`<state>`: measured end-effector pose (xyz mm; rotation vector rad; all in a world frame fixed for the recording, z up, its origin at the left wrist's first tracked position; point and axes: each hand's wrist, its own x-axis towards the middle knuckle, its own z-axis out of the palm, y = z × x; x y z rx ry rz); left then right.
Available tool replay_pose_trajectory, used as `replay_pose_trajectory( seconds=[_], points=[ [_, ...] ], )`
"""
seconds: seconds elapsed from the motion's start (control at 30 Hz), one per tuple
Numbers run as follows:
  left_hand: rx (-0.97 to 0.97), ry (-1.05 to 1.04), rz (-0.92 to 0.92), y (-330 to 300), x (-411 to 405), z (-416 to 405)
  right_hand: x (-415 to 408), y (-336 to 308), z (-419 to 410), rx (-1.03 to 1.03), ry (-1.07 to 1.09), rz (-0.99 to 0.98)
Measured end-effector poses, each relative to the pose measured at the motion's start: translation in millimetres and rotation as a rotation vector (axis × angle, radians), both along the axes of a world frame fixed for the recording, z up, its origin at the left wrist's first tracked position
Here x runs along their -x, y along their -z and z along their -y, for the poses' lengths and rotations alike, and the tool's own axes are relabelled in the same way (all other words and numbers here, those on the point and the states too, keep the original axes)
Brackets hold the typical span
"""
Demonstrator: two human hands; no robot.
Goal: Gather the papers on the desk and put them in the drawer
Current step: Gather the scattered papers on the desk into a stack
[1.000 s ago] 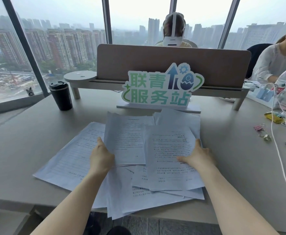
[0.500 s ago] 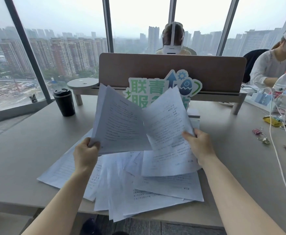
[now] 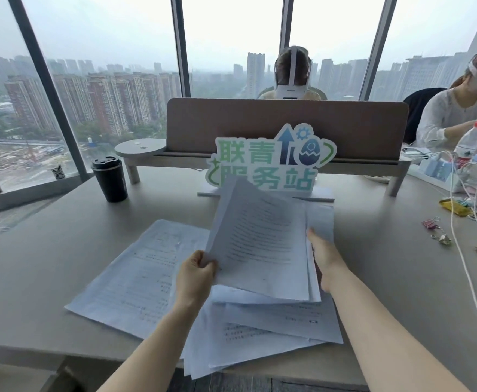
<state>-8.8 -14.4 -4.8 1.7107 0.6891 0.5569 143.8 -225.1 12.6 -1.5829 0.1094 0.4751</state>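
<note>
**Few sheets lifted, most papers not yet gathered**

Few sheets are up so far: your left hand point(image 3: 196, 274) is pinched on the lower left corner of a small sheaf point(image 3: 260, 241), tilted up off the counter point(image 3: 47, 264). Your right hand point(image 3: 326, 256) is at the sheaf's right edge, thumb on top; its fingers are hidden behind the paper, so you look to be holding that edge but I cannot tell for sure.

Left to do, judged from the layout:
- Loose papers point(image 3: 274, 323) lie fanned under and in front of the sheaf, several hanging over the near counter edge.
- One big sheet point(image 3: 144, 273) lies flat to the left, beside your left wrist, untouched.
- At least one more sheet point(image 3: 320, 219) shows behind the sheaf, near the sign point(image 3: 271, 159).
- No drawer in view, so the stow step is not begun.

Call it early in the gather stage. The sheaf edges are not squared; you will likely need to stack the rest under or onto it, then tap it even.

Watch the overhanging sheets: they could slide off if you drag the pile. The cup point(image 3: 110, 179) stands well apart at back left, and the clips point(image 3: 435, 230) and white cable point(image 3: 463, 264) sit well apart to the right, out of your way.
</note>
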Motion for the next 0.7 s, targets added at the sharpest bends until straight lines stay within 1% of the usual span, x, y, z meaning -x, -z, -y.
replay_pose_trajectory(
  seconds=[0.1, 0.17, 0.23, 0.3, 0.37, 0.47, 0.5, 0.57, 0.63, 0.7],
  points=[
    [-0.037, 0.060, -0.114, 6.1, -4.6, 18.5, 0.8, 9.1, 4.2, 0.224, -0.063, 0.109],
    [-0.093, 0.090, -0.157, 6.6, -6.9, 20.4, -0.8, 9.5, 6.3, 0.342, -0.060, 0.185],
    [-0.144, 0.078, -0.158, 3.8, -7.6, 12.5, -7.5, 2.3, 9.6, 0.373, -0.025, 0.256],
    [-0.245, 0.023, -0.209, 2.6, -6.3, -6.7, -17.6, -6.1, 16.1, 0.395, 0.027, 0.306],
    [-0.389, -0.042, -0.325, 2.1, -2.5, -31.9, -30.5, -8.4, 25.0, 0.454, 0.065, 0.326],
    [-0.521, -0.134, -0.630, 0.0, 5.5, -70.7, -43.2, 1.1, 33.5, 0.580, 0.097, 0.315],
    [-0.542, -0.153, -0.715, -1.4, 8.3, -82.0, -46.8, 6.0, 35.2, 0.640, 0.099, 0.319],
    [-0.554, -0.200, -0.829, -2.6, 13.4, -100.8, -53.0, 16.9, 35.7, 0.758, 0.077, 0.336],
    [-0.528, -0.241, -0.900, -1.0, 17.6, -117.8, -52.2, 21.9, 33.7, 0.794, 0.049, 0.316],
    [-0.465, -0.263, -0.929, 0.9, 22.6, -132.5, -46.7, 21.6, 31.2, 0.788, 0.013, 0.312]
  ],
)
